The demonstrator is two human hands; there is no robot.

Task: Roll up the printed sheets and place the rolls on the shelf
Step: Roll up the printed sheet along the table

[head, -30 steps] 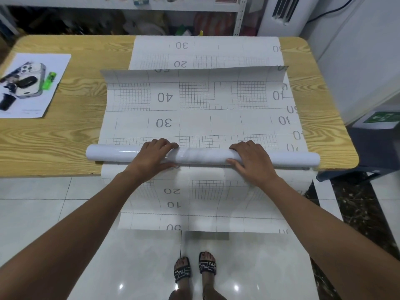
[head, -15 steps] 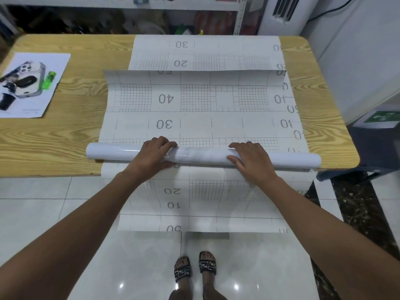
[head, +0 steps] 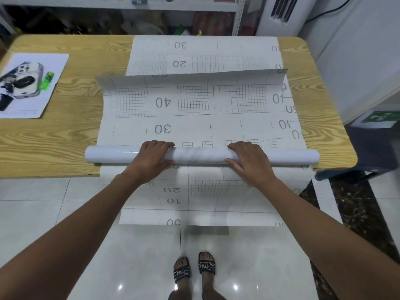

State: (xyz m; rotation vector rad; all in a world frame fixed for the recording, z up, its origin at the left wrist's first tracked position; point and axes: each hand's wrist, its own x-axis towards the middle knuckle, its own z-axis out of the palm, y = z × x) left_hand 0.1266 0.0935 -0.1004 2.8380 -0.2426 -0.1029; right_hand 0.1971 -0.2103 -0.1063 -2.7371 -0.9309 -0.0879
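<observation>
Head view: one wide-angle camera looking forward and steeply down, from standing height.

It sits above the near edge of the wooden table (head: 54, 137) and faces across it to the shelf (head: 184, 6) at the top of the frame. Both forearms enter from the bottom corners. The left hand (head: 151, 161) and right hand (head: 251, 163) meet the roll (head: 201, 155) close by at mid-frame, and the feet (head: 194, 269) show directly below.

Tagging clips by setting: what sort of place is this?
Likely a small print or sign workshop: cluttered white metal shelving, a wood-grain table, grid-printed white sheets, and a glossy white roll.
</observation>
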